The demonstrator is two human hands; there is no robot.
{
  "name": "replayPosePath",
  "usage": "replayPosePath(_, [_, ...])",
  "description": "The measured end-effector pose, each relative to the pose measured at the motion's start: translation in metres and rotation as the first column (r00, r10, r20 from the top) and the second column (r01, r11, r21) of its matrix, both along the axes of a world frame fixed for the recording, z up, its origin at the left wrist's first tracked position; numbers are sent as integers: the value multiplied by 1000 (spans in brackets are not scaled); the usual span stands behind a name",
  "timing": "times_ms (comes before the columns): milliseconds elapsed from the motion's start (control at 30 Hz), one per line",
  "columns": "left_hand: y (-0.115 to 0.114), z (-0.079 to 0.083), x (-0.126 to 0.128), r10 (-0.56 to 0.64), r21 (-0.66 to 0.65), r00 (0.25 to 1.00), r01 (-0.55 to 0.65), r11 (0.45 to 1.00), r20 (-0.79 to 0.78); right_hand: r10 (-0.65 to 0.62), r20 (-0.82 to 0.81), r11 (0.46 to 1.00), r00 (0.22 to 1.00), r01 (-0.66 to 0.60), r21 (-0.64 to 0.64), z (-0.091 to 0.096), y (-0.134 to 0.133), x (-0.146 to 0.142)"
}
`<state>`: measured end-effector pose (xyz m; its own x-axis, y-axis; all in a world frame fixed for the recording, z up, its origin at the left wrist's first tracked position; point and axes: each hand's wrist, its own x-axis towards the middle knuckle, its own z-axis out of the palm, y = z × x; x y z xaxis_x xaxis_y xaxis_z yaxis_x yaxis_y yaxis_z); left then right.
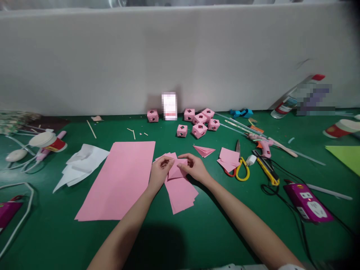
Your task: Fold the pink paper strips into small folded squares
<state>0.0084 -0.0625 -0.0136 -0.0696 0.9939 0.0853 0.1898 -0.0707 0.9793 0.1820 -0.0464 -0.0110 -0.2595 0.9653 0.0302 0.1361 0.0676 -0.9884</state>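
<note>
A small piece of pink paper [177,171] is held up between my two hands. My left hand [160,170] pinches its left corner, and my right hand [195,167] grips its right edge with thumb and fingers. Beneath it lies a loose stack of pink paper pieces [181,195], partly covered by the held piece and my fingers. Left of my hands, large pink sheets [120,178] rest on the table. A folded pink paper triangle [204,150] lies just beyond my right hand, with small pink squares [229,157] farther right.
Several pink paper cubes with holes [199,130] stand by the white wall. To the right are scissors [242,168], a pink glue gun [264,146], a yellow cutter [267,168] and a purple power strip [308,202] with cables. Crumpled white paper [83,163] and a cup [47,141] sit left.
</note>
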Motion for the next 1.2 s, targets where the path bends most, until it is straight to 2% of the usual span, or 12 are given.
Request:
replayPosePath(200, [0, -1, 0, -64, -30, 998, 63, 998, -23, 41, -141, 996, 989, -52, -71, -1, 1, 1])
replayPosePath(433, [-1, -4, 0, -64, -30, 995, 62, 998, -77, 8, -34, 1000, 999, -8, 8, -6, 3, 2])
replayPosePath(633, [-2, 2, 1, -80, 2, 994, 80, 997, -69, 27, -23, 999, 999, -26, 42, 0, 0, 1])
replayPosePath(833, [-4, 2, 3, -124, -9, 988, 123, 992, -95, -13, 40, 992, 999, 8, 128, 3, -2, -2])
replayPosePath(967, [-7, 4, 6, -76, 27, 989, 80, 996, -128, -58, 39, 986, 998, 51, 161, 0, -2, -3])
replayPosePath(1200, [-12, 10, 6, 47, 112, 990, -32, 993, -136, -168, -28, 981, 985, 169, 92, -5, 2, -2])
